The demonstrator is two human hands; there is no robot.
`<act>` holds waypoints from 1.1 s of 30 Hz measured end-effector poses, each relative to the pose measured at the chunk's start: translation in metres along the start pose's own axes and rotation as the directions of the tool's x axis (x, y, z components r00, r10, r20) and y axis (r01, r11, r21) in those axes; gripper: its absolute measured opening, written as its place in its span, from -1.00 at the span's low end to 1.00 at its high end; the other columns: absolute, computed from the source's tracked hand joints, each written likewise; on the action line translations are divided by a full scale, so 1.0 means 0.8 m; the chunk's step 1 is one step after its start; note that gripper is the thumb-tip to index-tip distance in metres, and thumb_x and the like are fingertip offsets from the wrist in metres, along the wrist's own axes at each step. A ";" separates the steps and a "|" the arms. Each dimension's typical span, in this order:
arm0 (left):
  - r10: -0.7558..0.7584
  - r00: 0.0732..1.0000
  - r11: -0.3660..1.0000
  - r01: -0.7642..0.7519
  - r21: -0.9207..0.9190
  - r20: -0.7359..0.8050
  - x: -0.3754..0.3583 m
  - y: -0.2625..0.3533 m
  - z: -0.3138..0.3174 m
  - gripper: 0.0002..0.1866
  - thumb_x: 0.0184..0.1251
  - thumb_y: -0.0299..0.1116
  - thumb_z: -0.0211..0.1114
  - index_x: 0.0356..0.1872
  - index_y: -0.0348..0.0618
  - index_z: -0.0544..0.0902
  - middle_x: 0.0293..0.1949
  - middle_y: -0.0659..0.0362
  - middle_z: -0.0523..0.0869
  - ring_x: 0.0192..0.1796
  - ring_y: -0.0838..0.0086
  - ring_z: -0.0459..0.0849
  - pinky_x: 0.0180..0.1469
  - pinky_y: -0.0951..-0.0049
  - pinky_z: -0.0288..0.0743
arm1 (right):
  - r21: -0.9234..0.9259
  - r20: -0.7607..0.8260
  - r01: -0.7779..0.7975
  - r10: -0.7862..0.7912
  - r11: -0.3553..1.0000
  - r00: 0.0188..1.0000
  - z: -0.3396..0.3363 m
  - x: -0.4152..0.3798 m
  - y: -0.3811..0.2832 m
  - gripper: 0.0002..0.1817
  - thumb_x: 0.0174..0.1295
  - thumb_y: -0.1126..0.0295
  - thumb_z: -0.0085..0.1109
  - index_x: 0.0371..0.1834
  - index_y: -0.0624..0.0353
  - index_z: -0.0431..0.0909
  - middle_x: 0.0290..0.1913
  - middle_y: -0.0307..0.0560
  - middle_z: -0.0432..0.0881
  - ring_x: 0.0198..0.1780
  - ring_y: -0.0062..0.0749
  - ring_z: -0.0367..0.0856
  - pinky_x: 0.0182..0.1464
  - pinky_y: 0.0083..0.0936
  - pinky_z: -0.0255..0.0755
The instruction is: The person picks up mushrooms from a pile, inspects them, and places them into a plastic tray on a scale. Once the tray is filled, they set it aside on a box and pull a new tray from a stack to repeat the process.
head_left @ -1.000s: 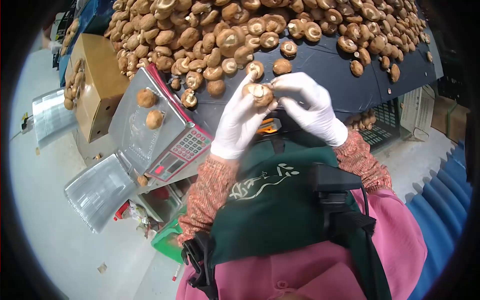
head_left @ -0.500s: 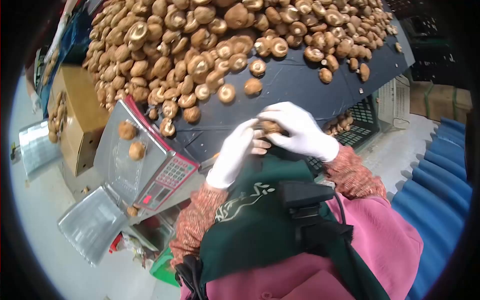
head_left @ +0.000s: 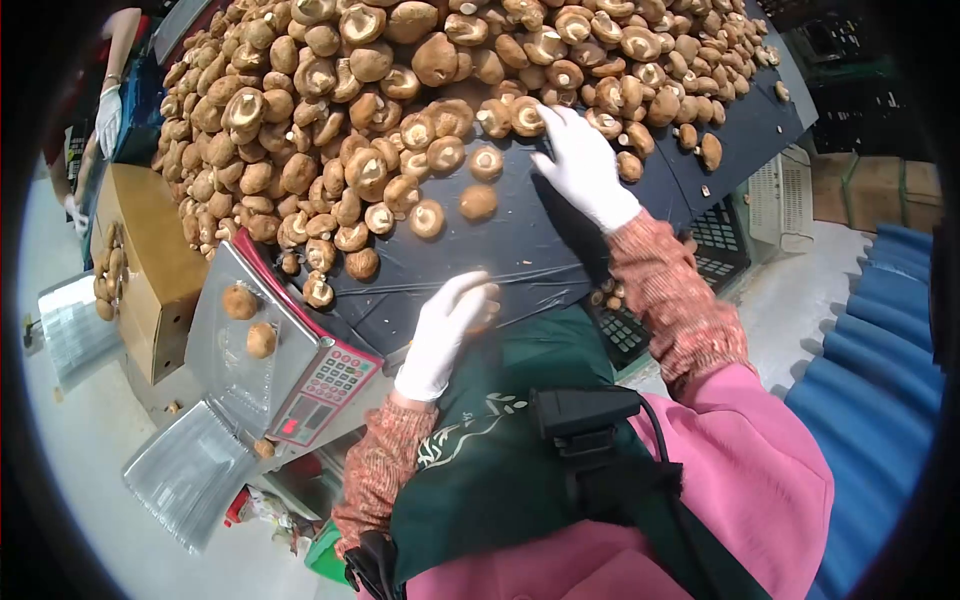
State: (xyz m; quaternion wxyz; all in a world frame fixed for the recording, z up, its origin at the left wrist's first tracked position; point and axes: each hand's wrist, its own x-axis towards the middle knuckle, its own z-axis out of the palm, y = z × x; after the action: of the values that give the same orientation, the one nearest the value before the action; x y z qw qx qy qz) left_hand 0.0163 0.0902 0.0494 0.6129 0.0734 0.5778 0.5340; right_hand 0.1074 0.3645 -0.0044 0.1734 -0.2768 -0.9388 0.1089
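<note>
Right hand (head_left: 583, 172) has moved out to the mushroom pile (head_left: 371, 62);
fingers wide; left hand (head_left: 440, 335) curled, cannot tell what it holds

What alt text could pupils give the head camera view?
A white-gloved right hand reaches to the edge of a mushroom pile on a dark-covered table; the left hand is half curled near a green apron. Two mushrooms sit on a scale.

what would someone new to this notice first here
Probably the big heap of brown mushrooms, filling the top of the view on a dark-covered table. Then the white-gloved right hand at the heap's near edge and left hand near the green apron. At left, a red-edged scale bears two mushrooms.
</note>
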 end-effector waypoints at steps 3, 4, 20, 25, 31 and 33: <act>0.000 0.999 1.000 -0.001 -0.020 -0.047 -0.006 -0.004 -0.005 -0.55 0.58 -0.24 0.16 0.28 -0.39 0.47 0.13 -0.03 0.67 0.06 0.36 0.72 0.17 0.41 0.58 | -0.152 0.005 -0.004 0.005 0.988 1.000 0.040 0.024 0.003 -0.42 0.09 0.30 0.40 0.22 0.06 0.49 0.12 -0.04 0.59 0.04 -0.07 0.61 0.04 -0.24 0.53; 0.002 0.998 1.000 -0.004 -0.031 -0.057 -0.006 -0.006 -0.005 -0.55 0.58 -0.24 0.15 0.28 -0.39 0.48 0.13 -0.04 0.67 0.06 0.35 0.72 0.17 0.41 0.58 | -0.125 0.000 0.000 0.000 0.992 1.000 0.040 0.027 0.008 -0.46 0.08 0.30 0.40 0.18 0.03 0.51 0.11 -0.06 0.59 0.02 -0.08 0.61 0.02 -0.25 0.54; 0.032 0.999 0.999 -0.032 0.041 -0.006 0.015 -0.014 0.005 -0.57 0.59 -0.22 0.14 0.25 -0.35 0.52 0.08 -0.02 0.70 0.02 0.39 0.72 0.10 0.44 0.58 | -0.058 0.110 -0.339 0.344 0.939 0.933 -0.110 -0.103 0.100 -0.42 0.21 0.11 0.35 0.28 0.04 0.48 0.06 -0.04 0.62 0.04 -0.09 0.66 0.04 -0.30 0.57; -0.008 0.999 1.000 0.010 0.029 -0.054 0.009 -0.004 0.004 -0.59 0.59 -0.24 0.13 0.25 -0.35 0.53 0.07 -0.01 0.70 0.01 0.41 0.72 0.10 0.45 0.58 | 0.136 -0.022 -0.474 0.481 0.870 0.876 -0.023 -0.075 0.133 -0.30 0.18 0.09 0.36 0.35 0.17 0.43 0.13 0.11 0.60 0.21 -0.01 0.56 0.22 -0.25 0.47; -0.021 0.999 1.000 0.020 -0.015 -0.051 0.015 -0.010 0.002 -0.60 0.59 -0.26 0.14 0.25 -0.35 0.53 0.08 0.01 0.71 0.02 0.42 0.71 0.11 0.46 0.58 | 0.853 0.487 -0.511 0.512 -0.106 0.707 -0.045 -0.086 0.126 -0.44 0.32 0.30 0.36 0.33 0.28 0.44 0.14 -0.11 0.63 0.11 -0.48 0.63 0.13 -0.50 0.55; 0.014 1.000 0.999 -0.014 0.040 0.005 0.019 -0.011 0.002 -0.60 0.59 -0.26 0.14 0.26 -0.35 0.52 0.08 0.01 0.71 0.02 0.42 0.71 0.11 0.47 0.57 | 0.810 0.577 -0.470 0.340 -0.349 0.742 -0.055 -0.093 0.115 -0.45 0.34 0.35 0.34 0.34 0.29 0.42 0.17 -0.13 0.61 0.13 -0.52 0.61 0.16 -0.52 0.54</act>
State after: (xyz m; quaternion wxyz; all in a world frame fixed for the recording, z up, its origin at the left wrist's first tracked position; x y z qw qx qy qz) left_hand 0.0192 0.0987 0.0346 0.6089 0.0908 0.5865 0.5264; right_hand 0.2270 0.4032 -0.0116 0.2232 -0.3586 -0.3624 0.8308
